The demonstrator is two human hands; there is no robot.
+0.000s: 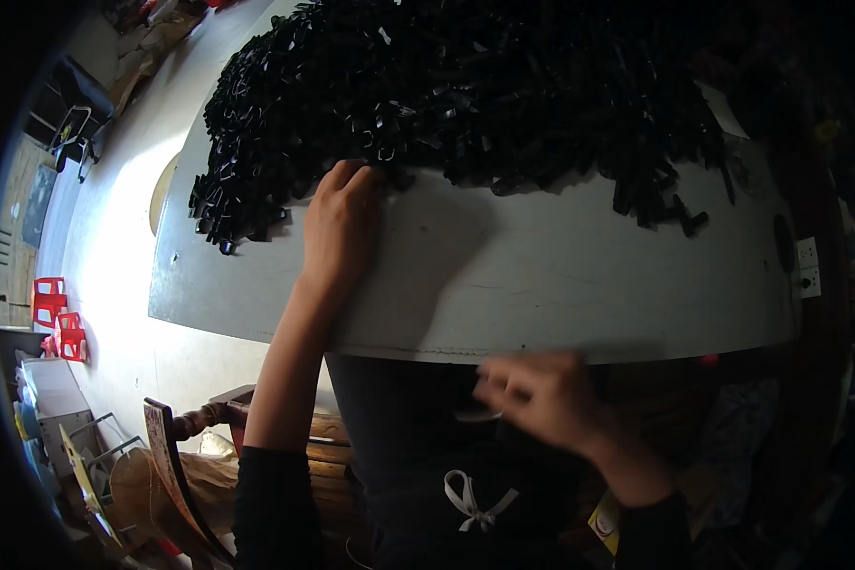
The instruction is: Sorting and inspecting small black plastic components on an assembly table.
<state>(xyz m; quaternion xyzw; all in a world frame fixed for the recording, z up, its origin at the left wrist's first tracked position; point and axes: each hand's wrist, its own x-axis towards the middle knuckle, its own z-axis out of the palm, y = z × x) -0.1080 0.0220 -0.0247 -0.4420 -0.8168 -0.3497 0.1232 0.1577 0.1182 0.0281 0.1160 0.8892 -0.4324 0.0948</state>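
Observation:
A large heap of small glossy black pieces [446,104], which look like plastic, covers the far part of the pale grey tabletop [560,266]. At the heap's near edge, my left hand [340,223] bends its fingers down among the pieces. Its fingertips are hidden, so what they grip cannot be made out. My right hand [541,397] hangs at the table's front edge, close to my body, with its fingers curled and smeared by motion. Below those fingers shows a thin pale streak [477,416], too blurred to name.
A few black pieces [689,218] lie loose at the heap's right end. Red stools [69,336] stand on the bright floor at the left. A wooden chair [185,456] is beside me at lower left. A wall socket [807,268] sits past the table's right end.

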